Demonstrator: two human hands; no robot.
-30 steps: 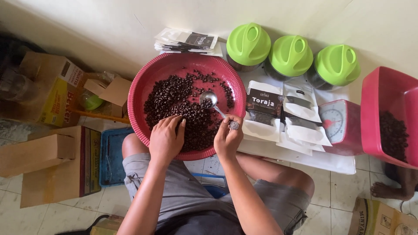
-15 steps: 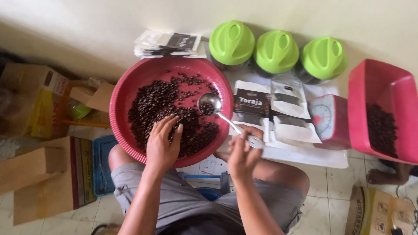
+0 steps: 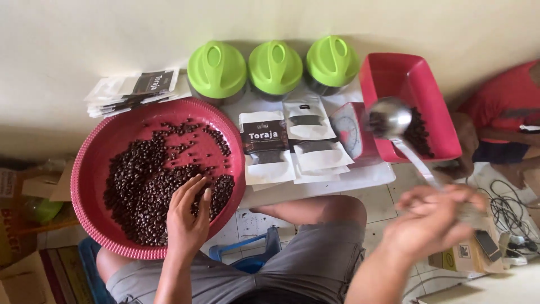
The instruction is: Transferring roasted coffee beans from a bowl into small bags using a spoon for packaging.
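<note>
left hand (image 3: pixel 188 217): fingers spread loose, resting on dark glossy coffee beans (image 3: pixel 143 188) heaped in round pink basin (image 3: pixel 98 155) | right hand (image 3: pixel 433 219): blurred, closed on handle of shiny metal scoop (image 3: pixel 389 118), bowl over red rectangular tub (image 3: pixel 413 81)

A single head-worn camera looked almost straight down from above the seated person's lap, facing the pale wall (image 3: pixel 112 34) along the top of the frame. It sat close over the round pink basin (image 3: pixel 93 169), which lay left of centre. Right of the basin came three green-lidded jars (image 3: pixel 274 66), then a red tray (image 3: pixel 413 84). No second view shared the scene.
</note>
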